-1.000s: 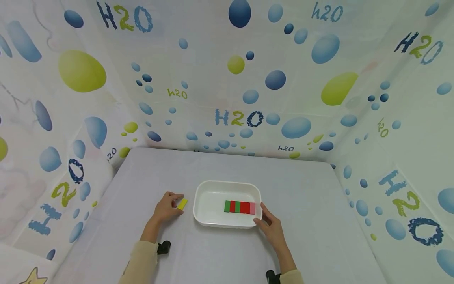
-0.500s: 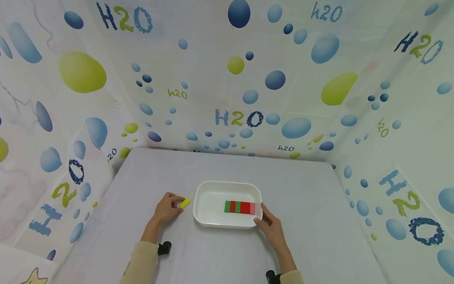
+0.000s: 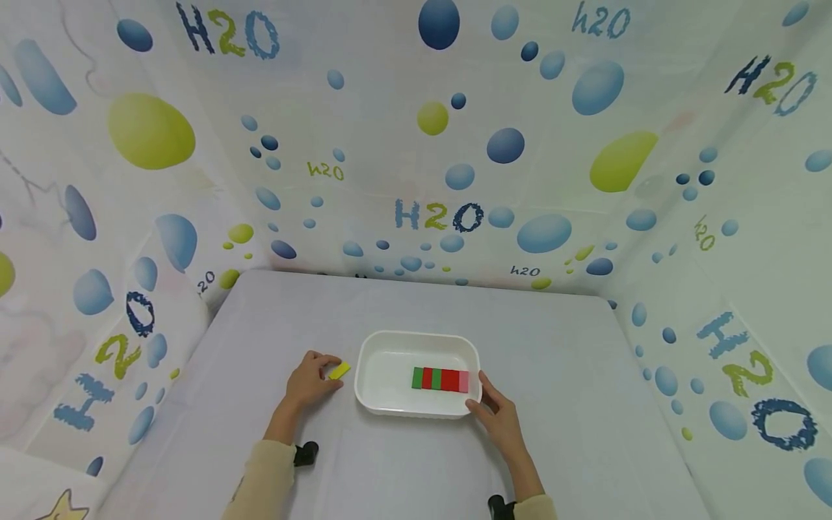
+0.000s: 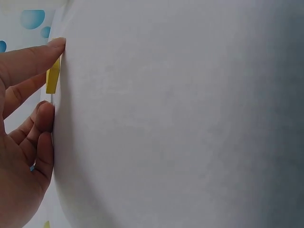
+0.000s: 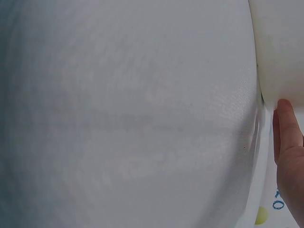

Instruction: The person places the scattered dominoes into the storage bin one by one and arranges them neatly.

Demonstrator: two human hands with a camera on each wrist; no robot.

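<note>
A yellow block (image 3: 339,370) lies on the white table just left of a white tray. My left hand (image 3: 308,380) arches around this block, thumb on the near side and fingers on the far side. In the left wrist view, a narrow gap shows between the yellow block (image 4: 53,78) and the lower fingers (image 4: 45,116). My right hand (image 3: 500,419) grips the right end of the tray (image 3: 383,393), with thumb and fingers at its near right corner. Inside the tray, a row of green, red and pink blocks (image 3: 448,380) lies side by side.
A white cloth covers the table (image 3: 552,361), whose far edge meets a patterned curtain (image 3: 364,130). More of the same curtain hangs at both sides. Black wrist devices (image 3: 306,453) are worn on both forearms.
The yellow block has turned and slid slightly right, then stayed put. My left hand has since shifted a little right, its thumb now beside the block. The right hand and tray hold still.
</note>
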